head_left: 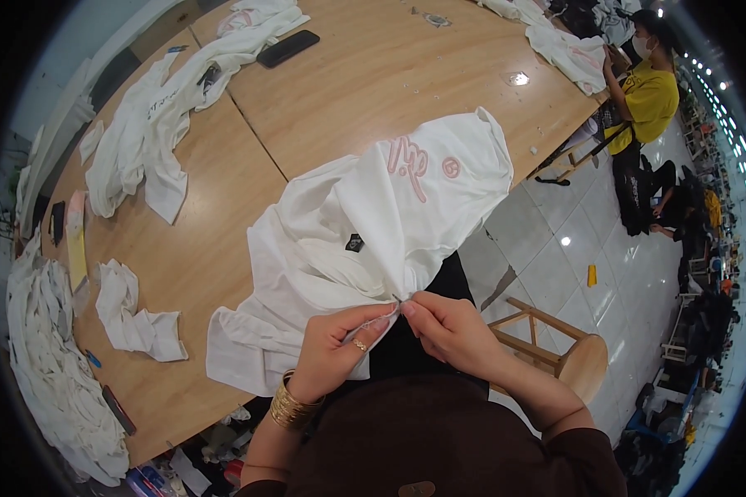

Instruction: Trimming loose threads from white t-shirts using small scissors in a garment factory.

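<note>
A white garment [365, 224] with pink lettering and a small black label lies bunched over the wooden table's [373, 74] near edge and into my lap. My left hand [336, 348], with gold bangles and a ring, pinches a fold of its hem. My right hand [448, 327] pinches the same edge right beside it, fingertips touching the cloth at a small thin point, possibly a thread or a tool, too small to tell.
More white garments [153, 116] lie at the far left, a small white piece [133, 319] near left, a heap [54, 373] at the left edge. A black phone [288, 48] lies far. A wooden stool [568, 352] stands right. Another person in yellow [651, 95] sits at the far right.
</note>
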A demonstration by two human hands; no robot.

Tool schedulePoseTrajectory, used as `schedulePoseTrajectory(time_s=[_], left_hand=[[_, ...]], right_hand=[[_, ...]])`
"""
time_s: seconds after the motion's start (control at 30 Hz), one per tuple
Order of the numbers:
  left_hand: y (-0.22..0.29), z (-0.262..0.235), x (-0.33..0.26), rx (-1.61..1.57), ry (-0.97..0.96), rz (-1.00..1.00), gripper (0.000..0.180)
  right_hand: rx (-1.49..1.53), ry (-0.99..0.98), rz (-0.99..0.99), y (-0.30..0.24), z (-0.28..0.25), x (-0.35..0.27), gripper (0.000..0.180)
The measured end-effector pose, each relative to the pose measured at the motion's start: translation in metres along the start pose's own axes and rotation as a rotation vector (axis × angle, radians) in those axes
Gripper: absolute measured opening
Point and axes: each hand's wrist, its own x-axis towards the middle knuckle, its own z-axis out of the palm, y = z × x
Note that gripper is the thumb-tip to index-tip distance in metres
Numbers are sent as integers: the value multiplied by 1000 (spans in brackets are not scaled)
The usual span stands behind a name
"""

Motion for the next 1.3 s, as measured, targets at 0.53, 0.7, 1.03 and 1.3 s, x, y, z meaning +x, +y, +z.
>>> schedulePoseTrajectory(time_s=[0.53,0.7,1.03,1.3], left_hand=[[-6,-13,1,52,78,-95,16],[-6,-11,9,328,217,16,14],[-6,-3,9,82,134,25,12],[-4,-2,6,-9,169,-41,12]], right_hand=[[-444,494,-395,20,-17,17,14],[-422,373,-393,11,-12,17,11],[-196,259,-246,6,-23,24,24],[-197,174,-135,-7,-13,0,27]])
